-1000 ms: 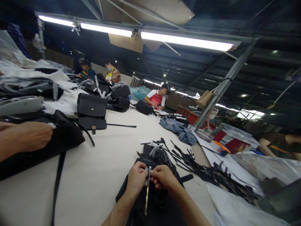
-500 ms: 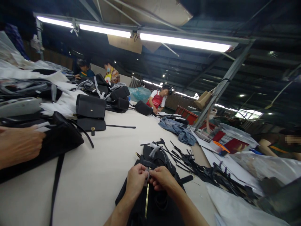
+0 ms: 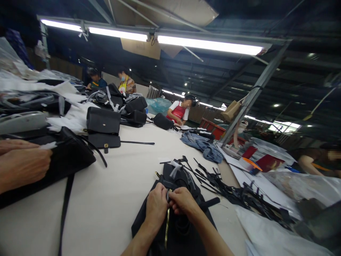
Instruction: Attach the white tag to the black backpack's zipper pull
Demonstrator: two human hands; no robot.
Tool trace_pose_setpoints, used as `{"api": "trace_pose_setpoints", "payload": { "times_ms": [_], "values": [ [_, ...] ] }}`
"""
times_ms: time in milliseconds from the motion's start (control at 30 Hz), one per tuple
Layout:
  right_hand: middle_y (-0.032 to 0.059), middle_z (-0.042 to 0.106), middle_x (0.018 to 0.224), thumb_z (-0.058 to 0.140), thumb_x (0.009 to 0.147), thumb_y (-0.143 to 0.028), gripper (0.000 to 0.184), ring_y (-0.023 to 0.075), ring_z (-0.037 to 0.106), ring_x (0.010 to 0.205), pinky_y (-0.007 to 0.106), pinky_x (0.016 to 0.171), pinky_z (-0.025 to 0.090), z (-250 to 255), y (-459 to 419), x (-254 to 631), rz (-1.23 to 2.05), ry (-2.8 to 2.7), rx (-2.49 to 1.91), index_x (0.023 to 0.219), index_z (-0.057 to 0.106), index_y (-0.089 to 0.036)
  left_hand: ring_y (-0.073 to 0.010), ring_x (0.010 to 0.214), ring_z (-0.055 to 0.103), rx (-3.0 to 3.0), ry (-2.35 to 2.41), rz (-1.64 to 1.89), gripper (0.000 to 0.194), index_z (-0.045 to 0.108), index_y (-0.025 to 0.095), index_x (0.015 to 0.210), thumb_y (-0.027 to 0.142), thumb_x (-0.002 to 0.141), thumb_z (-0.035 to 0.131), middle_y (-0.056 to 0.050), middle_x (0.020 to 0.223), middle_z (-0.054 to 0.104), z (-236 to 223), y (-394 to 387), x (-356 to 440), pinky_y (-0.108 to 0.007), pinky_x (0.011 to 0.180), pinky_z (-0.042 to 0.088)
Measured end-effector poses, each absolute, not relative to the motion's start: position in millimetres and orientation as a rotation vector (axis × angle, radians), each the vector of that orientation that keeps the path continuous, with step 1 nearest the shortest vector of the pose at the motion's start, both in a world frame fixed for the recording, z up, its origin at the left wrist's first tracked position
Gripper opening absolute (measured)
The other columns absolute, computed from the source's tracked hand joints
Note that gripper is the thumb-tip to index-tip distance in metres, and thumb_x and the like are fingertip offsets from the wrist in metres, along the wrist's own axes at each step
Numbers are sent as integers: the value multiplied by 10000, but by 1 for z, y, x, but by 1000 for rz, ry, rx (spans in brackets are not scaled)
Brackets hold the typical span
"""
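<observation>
My left hand (image 3: 156, 203) and my right hand (image 3: 182, 201) meet over a black bag (image 3: 186, 227) lying flat on the table. Between my fingertips is the top end of a gold zipper (image 3: 167, 227), which runs down the bag toward me. The fingers of both hands pinch that end, and they hide the exact grip. A small pale ribbon tag (image 3: 174, 169) sits on the bag's far part, and a loose pile of black straps (image 3: 229, 192) lies just to the right of it.
A co-worker's hands (image 3: 22, 163) rest on a large black bag (image 3: 66, 160) at the left of the cream work table (image 3: 106, 181). Several black bags (image 3: 103, 121) stand farther along. A denim garment (image 3: 202, 145) and plastic sheeting (image 3: 293, 227) lie to the right.
My hands stay together at the zipper's top, with fingers closing a little tighter. The co-worker's hand has drawn left, and a second hand now shows on the large bag.
</observation>
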State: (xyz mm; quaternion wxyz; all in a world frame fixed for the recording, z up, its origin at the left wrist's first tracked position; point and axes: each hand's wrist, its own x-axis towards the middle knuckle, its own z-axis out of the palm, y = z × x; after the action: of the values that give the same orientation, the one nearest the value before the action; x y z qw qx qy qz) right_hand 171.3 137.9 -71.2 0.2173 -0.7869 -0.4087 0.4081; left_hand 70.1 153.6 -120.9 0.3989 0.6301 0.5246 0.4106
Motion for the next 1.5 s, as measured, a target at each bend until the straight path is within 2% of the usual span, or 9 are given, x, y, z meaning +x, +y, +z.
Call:
{"api": "trace_pose_setpoints", "payload": {
  "times_ms": [100,167,267,533,767,967,1167,1500],
  "values": [
    [-87,524,512,554,962,-338,360,48,465,381,175,398,424,-73,138,172,1126,-1120,-2175,662,568,-140,-147,601,530,1575,1306,1006,200,490,208,680,199,880,491,25,605,554,-120,155,68,-242,599,325],
    [-89,520,511,560,959,-324,351,47,462,382,173,399,420,-73,137,173,1130,-1114,-2160,660,562,-141,-133,555,526,1551,1276,988,126,503,206,716,149,822,540,55,553,535,-120,156,67,-227,577,331],
    [-88,514,508,562,958,-308,354,46,458,386,170,401,415,-70,135,175,1154,-1105,-2129,646,554,-142,-114,511,517,1514,1230,981,144,515,204,744,61,755,531,82,512,515,-121,156,67,-206,552,336],
    [-83,509,540,544,967,-313,337,44,443,401,166,398,395,-71,131,178,1175,-1021,-2058,677,551,-141,-98,493,483,1494,1176,1018,130,548,196,741,69,723,569,89,503,502,-119,151,68,-195,537,341],
    [-70,532,606,574,948,-338,271,45,445,426,172,405,398,-76,138,178,1202,-981,-2079,770,586,-134,-108,502,538,1479,1156,1001,104,577,177,713,75,706,591,65,514,551,-127,156,68,-198,527,360],
    [-68,533,623,577,946,-337,251,45,437,430,170,397,382,-77,139,175,1140,-999,-2108,797,591,-135,-113,521,584,1439,1159,1001,109,587,168,697,67,728,560,36,547,606,-130,158,68,-196,533,399],
    [-92,485,555,582,944,-323,288,35,376,381,163,364,328,-78,135,174,1062,-1011,-2109,721,566,-141,-118,509,573,1451,1204,991,115,601,160,709,53,716,563,32,537,610,-132,160,68,-200,518,393],
    [-102,462,526,595,936,-298,311,30,350,367,157,344,283,-78,134,178,1125,-961,-2027,671,537,-146,-173,671,614,1720,1303,1006,192,640,194,701,122,827,514,-27,696,682,-118,142,69,-260,654,369]
  ]
}}
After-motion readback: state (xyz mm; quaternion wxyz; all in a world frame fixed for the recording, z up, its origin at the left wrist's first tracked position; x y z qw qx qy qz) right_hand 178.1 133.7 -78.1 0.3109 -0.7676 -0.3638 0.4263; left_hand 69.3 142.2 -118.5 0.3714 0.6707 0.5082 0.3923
